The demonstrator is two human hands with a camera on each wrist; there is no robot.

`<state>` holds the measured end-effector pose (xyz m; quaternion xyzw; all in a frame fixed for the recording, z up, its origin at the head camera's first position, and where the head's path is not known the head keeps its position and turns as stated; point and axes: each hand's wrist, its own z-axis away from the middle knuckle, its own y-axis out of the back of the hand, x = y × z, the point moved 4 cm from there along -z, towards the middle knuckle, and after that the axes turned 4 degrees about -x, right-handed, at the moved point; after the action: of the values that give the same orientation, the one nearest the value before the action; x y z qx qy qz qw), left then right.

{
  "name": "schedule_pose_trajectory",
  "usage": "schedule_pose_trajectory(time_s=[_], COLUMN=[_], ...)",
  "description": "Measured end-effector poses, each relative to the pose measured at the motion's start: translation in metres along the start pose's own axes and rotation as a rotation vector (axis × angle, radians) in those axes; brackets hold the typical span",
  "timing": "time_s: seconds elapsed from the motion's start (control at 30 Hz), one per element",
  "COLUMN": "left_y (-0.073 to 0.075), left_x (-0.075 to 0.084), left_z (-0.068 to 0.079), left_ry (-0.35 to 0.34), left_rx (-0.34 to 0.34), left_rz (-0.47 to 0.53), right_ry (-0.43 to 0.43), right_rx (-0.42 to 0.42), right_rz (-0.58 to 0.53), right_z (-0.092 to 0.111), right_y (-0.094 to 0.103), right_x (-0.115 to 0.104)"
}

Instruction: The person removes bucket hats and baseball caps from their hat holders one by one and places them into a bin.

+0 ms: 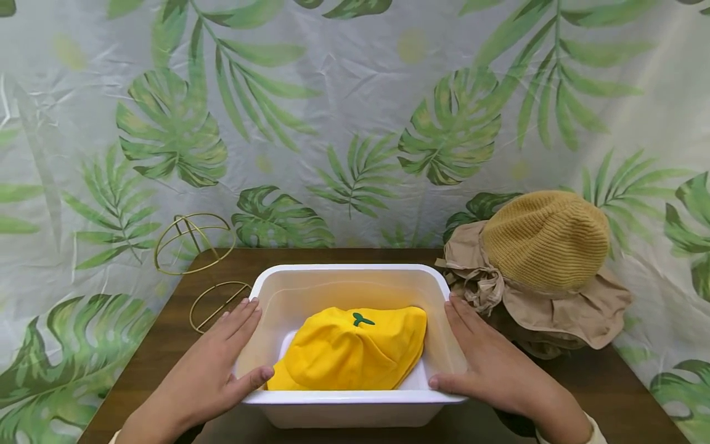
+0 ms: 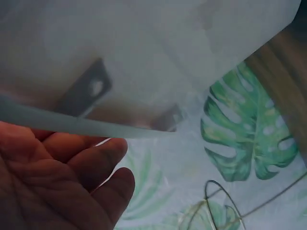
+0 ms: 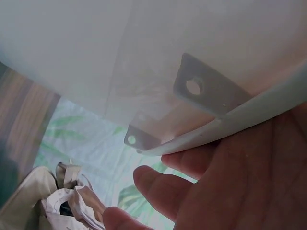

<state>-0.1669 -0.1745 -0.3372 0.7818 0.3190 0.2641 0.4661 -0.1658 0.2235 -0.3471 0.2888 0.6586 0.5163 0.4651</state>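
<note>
A white plastic basin [image 1: 355, 414] stands at the front middle of the table, a yellow cloth cap [image 1: 355, 351] with a green sprout emblem lying inside it. My left hand [image 1: 208, 361] holds the basin's left side, its thumb over the rim near the front corner. On the opposite side my right hand [image 1: 493, 357] holds the rim likewise, thumb at the front right corner. In the left wrist view, the fingers [image 2: 103, 165] lie along the outside of the rim. The right wrist view shows the right fingers [image 3: 163, 187] outside the rim too, beside a tab with a hole [image 3: 206, 88].
Right of the basin, a mustard knit hat [image 1: 549, 240] sits on a beige wide-brimmed hat [image 1: 577, 314] with a bow. Gold wire stands [image 1: 194, 243] are at the back left. Behind the dark wooden table [image 1: 161, 351] hangs a leaf-print cloth [image 1: 355, 111].
</note>
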Motion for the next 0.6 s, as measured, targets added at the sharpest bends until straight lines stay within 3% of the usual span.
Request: schedule_pose_trajectory(time_s=[0.37,0.6], left_y=[-0.013,-0.016], left_x=[-0.003,-0.004], left_z=[0.015,0.016], left_ry=[-0.009,-0.007], left_rx=[0.059,0.066], left_rz=[-0.063,-0.064], right_ry=[-0.003,0.088], right_rx=[-0.001,0.023], right_rz=[0.0,0.046], right_z=[0.001,0.001], right_y=[0.0,0.018], right_x=[-0.001,0.005])
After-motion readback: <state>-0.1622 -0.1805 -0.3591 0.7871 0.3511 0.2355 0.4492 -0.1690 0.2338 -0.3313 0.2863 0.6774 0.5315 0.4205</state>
